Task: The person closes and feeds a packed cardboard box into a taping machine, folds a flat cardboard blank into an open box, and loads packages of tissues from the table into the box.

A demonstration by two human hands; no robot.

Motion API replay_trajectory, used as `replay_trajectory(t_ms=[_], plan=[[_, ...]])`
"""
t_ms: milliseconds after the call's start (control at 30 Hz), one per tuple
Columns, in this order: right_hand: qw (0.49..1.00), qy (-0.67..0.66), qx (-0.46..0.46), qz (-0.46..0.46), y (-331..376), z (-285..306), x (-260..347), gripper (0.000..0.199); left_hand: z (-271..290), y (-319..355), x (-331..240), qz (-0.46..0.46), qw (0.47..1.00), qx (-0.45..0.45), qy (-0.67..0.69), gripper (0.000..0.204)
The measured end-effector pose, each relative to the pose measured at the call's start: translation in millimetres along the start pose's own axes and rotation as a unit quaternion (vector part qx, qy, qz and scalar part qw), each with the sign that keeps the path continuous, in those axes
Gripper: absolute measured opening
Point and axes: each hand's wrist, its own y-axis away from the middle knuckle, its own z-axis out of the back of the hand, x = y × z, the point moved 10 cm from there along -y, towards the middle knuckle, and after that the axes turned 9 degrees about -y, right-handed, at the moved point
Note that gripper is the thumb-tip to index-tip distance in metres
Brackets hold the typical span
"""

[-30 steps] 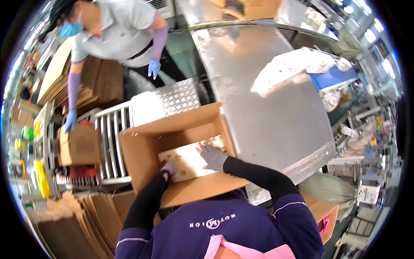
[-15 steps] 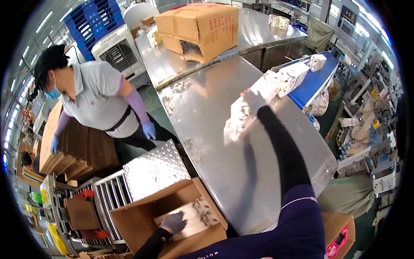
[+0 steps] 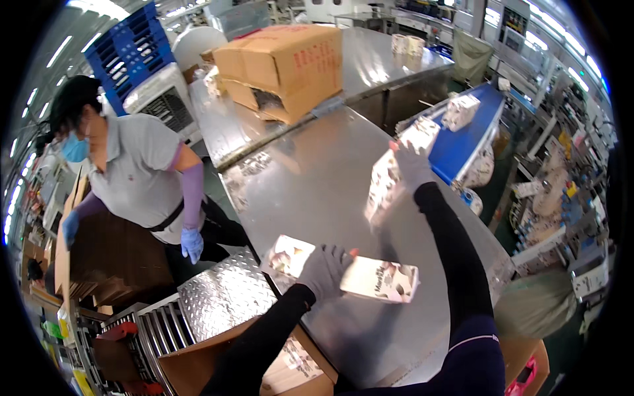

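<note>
My left hand [image 3: 325,272], in a grey glove, closes over the middle of a long white printed pack [image 3: 380,280] above the metal table's left side. Part of the pack shows on either side of the hand; whether it is one pack or two end to end is hidden. Farther right, my gloved right hand [image 3: 413,165] grips the top of another white patterned pack [image 3: 383,191], blurred by motion. Just beyond that hand, a similar pack [image 3: 421,134] sits near the belt's end. Below my left forearm, an open cardboard box [image 3: 198,363] holds white printed packs [image 3: 290,366].
A blue conveyor belt [image 3: 465,135] carries another pack [image 3: 460,111] toward the metal table [image 3: 310,191]. A large carton [image 3: 284,69] stands at the far end. On the left, a person [image 3: 142,171] in blue gloves stands beside stacked cardboard, near a roller conveyor [image 3: 165,330] and a textured metal plate [image 3: 228,297].
My left hand has come up out of the cardboard box to the table and now grips a white pack. My right hand stays by the belt's end; the row of packs there is shorter.
</note>
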Motion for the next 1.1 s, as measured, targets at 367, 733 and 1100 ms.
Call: replay_trajectory(t_ms=[367, 733, 1100], plan=[[0.96, -0.108, 0.257, -0.017, -7.2, -52.3, 132.9, 0.097, -8.3, 2.0, -3.1, 0.01, 0.994, 0.062, -0.095, 0.079], [0.921, -0.141, 0.225, -0.285, 232.2, 0.2, -24.8, 0.057, 170.2, 116.4, -58.0, -0.034, 0.962, -0.244, -0.121, 0.036], [0.734, -0.625, 0.063, -0.259, 278.7, 123.1, 87.7, 0.062, 118.2, 409.8, -25.9, 0.29, 0.942, -0.076, 0.151, 0.06]])
